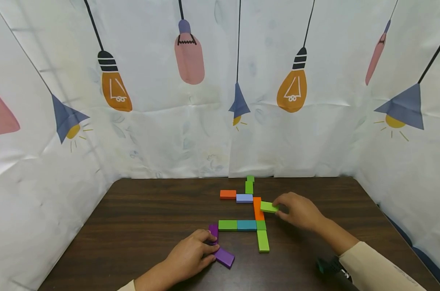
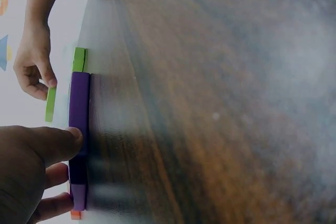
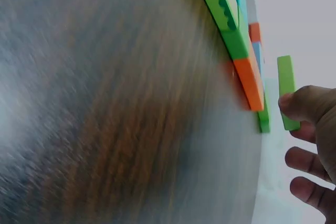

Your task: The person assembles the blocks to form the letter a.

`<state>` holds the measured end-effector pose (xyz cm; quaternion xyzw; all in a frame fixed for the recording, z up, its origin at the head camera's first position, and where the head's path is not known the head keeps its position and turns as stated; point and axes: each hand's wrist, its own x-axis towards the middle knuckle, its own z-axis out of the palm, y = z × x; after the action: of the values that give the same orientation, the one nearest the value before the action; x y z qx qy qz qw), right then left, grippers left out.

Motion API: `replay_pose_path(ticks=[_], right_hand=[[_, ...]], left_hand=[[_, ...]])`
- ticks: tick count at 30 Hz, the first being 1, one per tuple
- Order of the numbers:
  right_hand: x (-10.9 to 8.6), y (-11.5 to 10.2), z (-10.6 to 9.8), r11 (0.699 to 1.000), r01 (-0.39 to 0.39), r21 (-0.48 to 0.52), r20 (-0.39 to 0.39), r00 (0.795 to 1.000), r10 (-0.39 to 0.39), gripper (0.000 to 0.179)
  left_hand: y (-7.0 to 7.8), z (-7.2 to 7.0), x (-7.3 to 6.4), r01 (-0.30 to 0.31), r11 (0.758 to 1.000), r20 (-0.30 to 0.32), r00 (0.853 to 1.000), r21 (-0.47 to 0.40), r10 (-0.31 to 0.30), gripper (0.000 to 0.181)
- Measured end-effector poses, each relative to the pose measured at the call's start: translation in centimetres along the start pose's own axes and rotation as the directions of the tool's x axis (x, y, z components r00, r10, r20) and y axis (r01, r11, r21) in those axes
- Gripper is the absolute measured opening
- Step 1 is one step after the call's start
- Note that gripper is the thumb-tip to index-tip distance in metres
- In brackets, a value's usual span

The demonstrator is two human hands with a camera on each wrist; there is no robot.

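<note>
While touching two purple blocks (image 1: 225, 258) with the parted, slightly bent fingers of the left hand (image 1: 192, 252), has them at an angle to each other on the table (image 1: 151, 218), with the farther just left of a green block (image 1: 227, 225). Farther right, shows a red block (image 1: 228, 195) and a blue block (image 1: 244, 198) behind a teal block (image 1: 246, 225), then an orange block (image 1: 258, 209). Rightmost, pinches a lime block (image 1: 268, 207) between thumb and forefinger of the right hand (image 1: 299, 211), with other fingers loosely curled, raised off the table near the orange block.
</note>
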<state>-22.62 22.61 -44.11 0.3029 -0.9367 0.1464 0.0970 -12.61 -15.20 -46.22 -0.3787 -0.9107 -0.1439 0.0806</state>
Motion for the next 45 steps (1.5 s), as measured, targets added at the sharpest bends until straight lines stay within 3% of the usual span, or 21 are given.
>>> replay_pose_path(ticks=[24,35,45], right_hand=[[-1.0,-3.5,0.4,0.983,0.172,0.060,0.051,0.983,-0.175,0.024],[-1.4,-4.8,0.8,0.962,0.248,0.117,0.056,0.965,-0.256,0.023],[-1.8,-5.7,1.0,0.956,0.246,0.158,0.086,0.961,-0.262,0.020]], left_hand=[[0.0,-0.2,0.0,0.008,1.000,0.010,1.000,-0.013,-0.008,0.029],[0.0,-0.1,0.0,0.003,1.000,-0.006,1.000,-0.008,-0.003,0.029],[0.0,0.0,0.0,0.017,1.000,0.008,1.000,-0.014,-0.017,0.028]])
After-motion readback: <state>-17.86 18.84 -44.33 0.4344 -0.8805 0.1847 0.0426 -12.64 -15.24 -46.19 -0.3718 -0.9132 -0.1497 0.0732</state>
